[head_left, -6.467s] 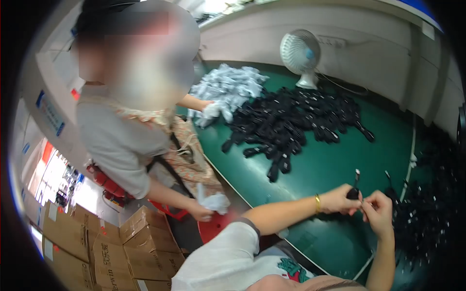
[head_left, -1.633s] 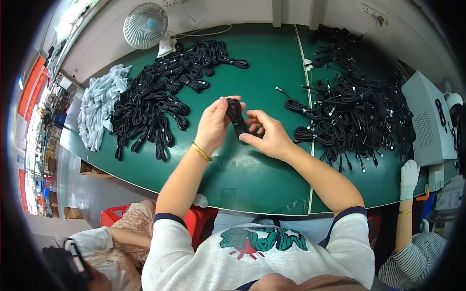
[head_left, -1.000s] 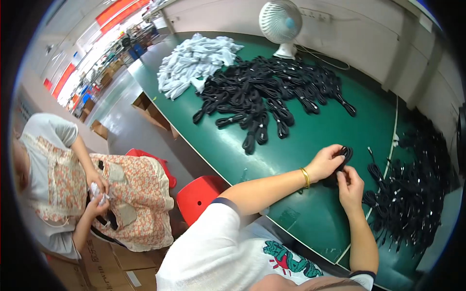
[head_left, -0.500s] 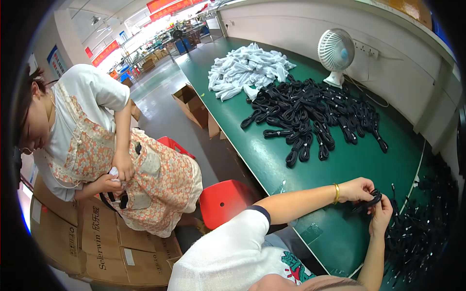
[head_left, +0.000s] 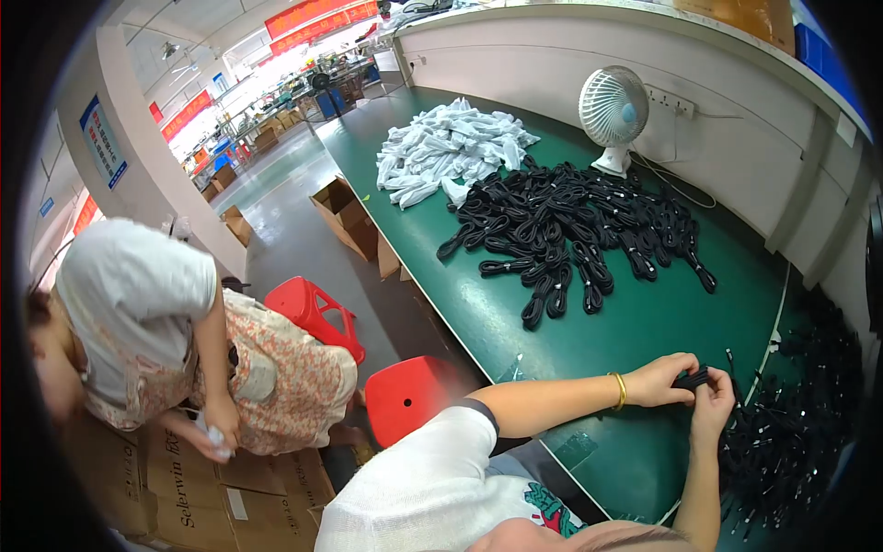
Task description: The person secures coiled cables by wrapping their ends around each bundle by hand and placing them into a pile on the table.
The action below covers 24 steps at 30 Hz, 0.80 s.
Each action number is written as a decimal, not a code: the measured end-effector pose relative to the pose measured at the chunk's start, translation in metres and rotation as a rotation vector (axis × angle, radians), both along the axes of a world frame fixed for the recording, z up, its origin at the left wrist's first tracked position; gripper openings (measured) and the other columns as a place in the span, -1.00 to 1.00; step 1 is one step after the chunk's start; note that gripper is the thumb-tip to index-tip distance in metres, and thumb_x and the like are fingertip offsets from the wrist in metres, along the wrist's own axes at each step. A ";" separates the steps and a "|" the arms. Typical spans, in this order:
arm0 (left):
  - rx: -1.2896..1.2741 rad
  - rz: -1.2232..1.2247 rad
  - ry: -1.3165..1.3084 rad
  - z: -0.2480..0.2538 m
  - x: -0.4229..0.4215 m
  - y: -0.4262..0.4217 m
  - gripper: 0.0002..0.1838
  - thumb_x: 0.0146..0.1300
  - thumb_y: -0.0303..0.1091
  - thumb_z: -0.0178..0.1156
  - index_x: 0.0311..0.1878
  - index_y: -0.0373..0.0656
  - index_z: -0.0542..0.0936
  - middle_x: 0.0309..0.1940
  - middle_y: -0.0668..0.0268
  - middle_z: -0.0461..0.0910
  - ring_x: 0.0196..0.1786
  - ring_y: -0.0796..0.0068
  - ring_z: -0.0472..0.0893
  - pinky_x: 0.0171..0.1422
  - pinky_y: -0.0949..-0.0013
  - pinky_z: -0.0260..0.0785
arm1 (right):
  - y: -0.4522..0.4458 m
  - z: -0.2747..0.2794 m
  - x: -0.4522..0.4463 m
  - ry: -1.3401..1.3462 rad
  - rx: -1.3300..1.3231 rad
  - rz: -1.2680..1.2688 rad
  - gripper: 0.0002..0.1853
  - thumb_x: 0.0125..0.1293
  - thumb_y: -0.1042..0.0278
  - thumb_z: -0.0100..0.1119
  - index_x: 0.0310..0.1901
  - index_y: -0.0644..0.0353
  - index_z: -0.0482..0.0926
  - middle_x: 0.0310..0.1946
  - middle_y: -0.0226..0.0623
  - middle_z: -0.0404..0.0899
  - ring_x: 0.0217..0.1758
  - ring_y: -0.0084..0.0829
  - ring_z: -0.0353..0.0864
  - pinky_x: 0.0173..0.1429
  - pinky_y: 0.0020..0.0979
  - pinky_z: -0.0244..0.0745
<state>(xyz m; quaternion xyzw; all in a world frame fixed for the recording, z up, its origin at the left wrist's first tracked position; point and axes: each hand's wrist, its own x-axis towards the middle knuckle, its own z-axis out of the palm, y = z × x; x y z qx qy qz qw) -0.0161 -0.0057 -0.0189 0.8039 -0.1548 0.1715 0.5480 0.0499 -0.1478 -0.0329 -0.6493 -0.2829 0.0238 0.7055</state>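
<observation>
Over the green table (head_left: 515, 345), my left hand (head_left: 664, 379), with a gold bracelet at its wrist, grips one end of a coiled black cable (head_left: 690, 378). My right hand (head_left: 714, 401) is closed on the cable's other side, the two hands nearly touching. Part of the coil is hidden by my fingers. Beyond them lies a pile of bundled black cables (head_left: 561, 225), with a heap of white wrapped items (head_left: 451, 149) at its far left. More black cables (head_left: 791, 414) lie tangled to the right of my hands.
A white fan (head_left: 613, 110) stands at the table's back by the wall. On the left, a person in a floral apron (head_left: 285, 386) bends near cardboard boxes (head_left: 189, 488), holding something white. Two red stools (head_left: 405, 400) stand beside the table's edge; an open carton (head_left: 345, 216) is farther back.
Since the earliest frame the cable end that stuck up is no longer visible, and the coil is bunched between both my hands. The other person, last seen more upright, now leans lower over the boxes.
</observation>
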 end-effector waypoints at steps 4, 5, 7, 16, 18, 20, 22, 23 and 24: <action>-0.060 0.116 0.022 0.011 -0.002 0.000 -0.72 0.12 -0.32 0.17 -0.22 -0.21 0.31 -0.43 0.25 0.41 -0.43 0.50 0.45 -0.37 0.43 0.30 | 0.002 0.010 -0.006 0.182 -0.008 -0.006 -0.91 0.20 0.54 0.05 -0.26 0.28 0.41 -0.40 -0.39 0.49 -0.50 -0.73 0.45 -0.55 -0.73 0.32; -0.182 0.060 0.195 0.017 -0.004 0.000 -0.73 0.14 -0.31 0.15 -0.22 -0.21 0.31 -0.42 0.25 0.42 -0.43 0.51 0.45 -0.37 0.43 0.30 | 0.002 0.011 -0.008 0.178 -0.001 -0.007 -0.92 0.20 0.53 0.06 -0.27 0.27 0.41 -0.42 -0.40 0.49 -0.51 -0.73 0.44 -0.56 -0.74 0.32; -0.229 0.031 0.326 0.017 -0.004 -0.001 -0.74 0.19 -0.29 0.10 -0.20 -0.23 0.31 -0.40 0.26 0.43 -0.41 0.53 0.45 -0.37 0.42 0.29 | 0.004 0.012 -0.010 0.134 -0.001 -0.033 -0.94 0.20 0.53 0.06 -0.29 0.25 0.41 -0.45 -0.44 0.47 -0.53 -0.75 0.40 -0.56 -0.74 0.30; -0.107 0.119 0.021 0.003 0.000 -0.004 -0.74 0.17 -0.32 0.11 -0.17 -0.24 0.31 -0.36 0.18 0.44 -0.34 0.37 0.47 -0.25 0.37 0.33 | 0.005 0.016 -0.016 -0.087 -0.027 -0.153 -0.91 0.12 0.63 0.09 -0.34 0.29 0.42 -0.41 -0.45 0.41 -0.40 -0.68 0.39 -0.32 -0.68 0.30; -0.250 0.004 0.162 0.009 -0.004 -0.002 -0.74 0.19 -0.33 0.10 -0.15 -0.22 0.31 -0.37 0.26 0.43 -0.45 0.53 0.46 -0.36 0.47 0.33 | 0.005 0.020 -0.013 -0.158 -0.022 -0.119 -0.91 0.10 0.63 0.10 -0.35 0.29 0.42 -0.41 -0.45 0.41 -0.39 -0.68 0.39 -0.32 -0.67 0.30; -0.452 -0.073 0.186 0.003 -0.001 -0.004 -0.76 0.21 -0.34 0.10 -0.14 -0.19 0.31 -0.38 0.35 0.41 -0.51 0.68 0.42 -0.45 0.59 0.31 | 0.001 0.028 -0.012 -0.147 -0.028 -0.038 -0.89 0.08 0.63 0.12 -0.37 0.27 0.41 -0.46 -0.48 0.40 -0.44 -0.69 0.37 -0.35 -0.69 0.30; -0.502 -0.080 0.254 0.003 0.000 -0.006 -0.76 0.21 -0.33 0.10 -0.12 -0.17 0.31 -0.39 0.42 0.39 -0.50 0.71 0.41 -0.45 0.63 0.30 | -0.003 0.028 -0.008 0.088 -0.030 0.016 -0.88 0.07 0.57 0.15 -0.39 0.21 0.40 -0.53 -0.50 0.42 -0.51 -0.72 0.39 -0.48 -0.71 0.28; -0.480 -0.069 0.293 0.004 0.001 -0.005 -0.75 0.21 -0.33 0.10 -0.12 -0.17 0.31 -0.39 0.43 0.39 -0.50 0.71 0.41 -0.45 0.63 0.30 | -0.003 0.024 -0.006 0.079 -0.023 -0.014 -0.87 0.06 0.57 0.15 -0.39 0.19 0.40 -0.57 -0.52 0.42 -0.57 -0.74 0.39 -0.57 -0.72 0.25; -0.503 -0.082 0.297 -0.001 0.003 -0.005 -0.75 0.21 -0.32 0.10 -0.12 -0.16 0.31 -0.40 0.44 0.39 -0.49 0.73 0.40 -0.44 0.64 0.30 | -0.004 0.020 -0.004 0.059 -0.064 -0.032 -0.87 0.06 0.59 0.14 -0.38 0.22 0.41 -0.55 -0.50 0.44 -0.55 -0.72 0.42 -0.54 -0.71 0.28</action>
